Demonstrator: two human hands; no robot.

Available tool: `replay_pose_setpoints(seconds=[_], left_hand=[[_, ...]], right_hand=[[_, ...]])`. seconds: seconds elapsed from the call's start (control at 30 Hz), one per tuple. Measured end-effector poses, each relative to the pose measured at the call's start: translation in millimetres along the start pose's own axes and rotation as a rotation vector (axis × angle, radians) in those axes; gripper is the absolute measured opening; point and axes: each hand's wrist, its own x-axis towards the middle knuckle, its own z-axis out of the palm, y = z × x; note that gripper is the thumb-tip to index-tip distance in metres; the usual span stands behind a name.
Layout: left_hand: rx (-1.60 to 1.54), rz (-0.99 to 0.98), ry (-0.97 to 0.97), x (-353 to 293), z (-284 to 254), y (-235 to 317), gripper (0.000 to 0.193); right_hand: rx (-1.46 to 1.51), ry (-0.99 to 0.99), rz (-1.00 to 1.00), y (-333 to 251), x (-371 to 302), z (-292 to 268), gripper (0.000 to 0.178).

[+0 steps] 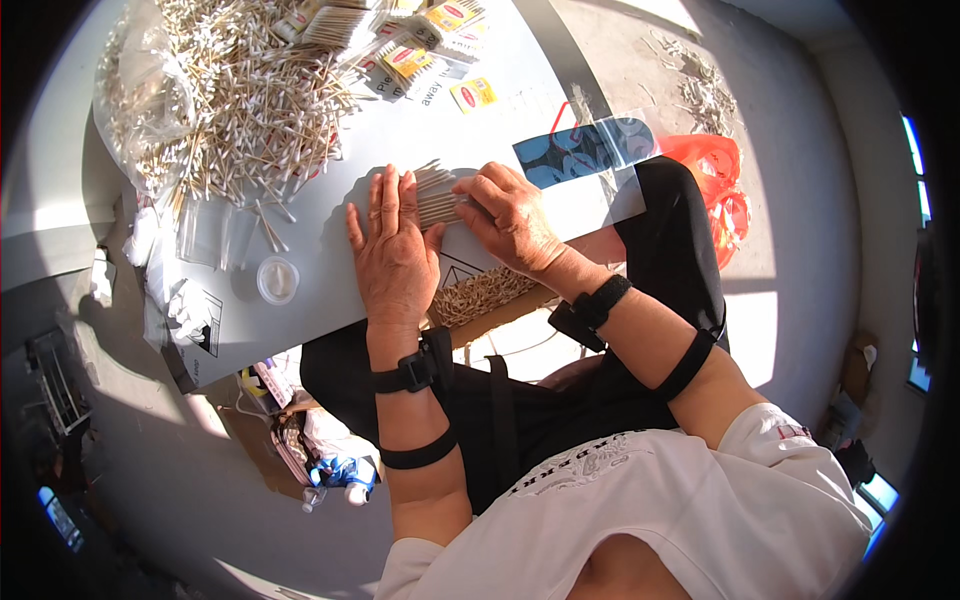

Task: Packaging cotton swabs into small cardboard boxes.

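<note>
A row of cotton swabs (437,203) lies on the white tabletop between my two hands, the sticks side by side. My left hand (393,255) rests flat along the row's left side, its fingers stretched out and slightly spread, the thumb near the swabs' lower edge. At the right edge of the same swabs, my right hand (508,218) has its fingers bent and closed against them; the fingertips are partly hidden. A large heap of loose cotton swabs (245,95) spreads over the far left, partly under a clear plastic bag (150,90).
Packed swabs with yellow-and-red labels (408,62) stand at the back, a loose label (473,95) nearby. A small round white dish (277,280) sits left of my left hand. Blue film (570,152) lies right. Below the table edge is a box of swabs (485,297); a red bag (715,185) lies beyond my knee.
</note>
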Motion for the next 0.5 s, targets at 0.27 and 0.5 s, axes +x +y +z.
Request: replay_pose_setpoints(seconds=[0.27,0.5], left_hand=[[0.007,0.0,-0.003,-0.5,0.4,-0.2,0.069],[0.011,0.001,0.001,0.0,1.0,-0.4,0.069]], right_hand=[[-0.017,-0.008,0.012,-2.5,1.6,-0.4,0.029],[-0.089,-0.022,0.006,-1.6,1.8,1.3,0.034]])
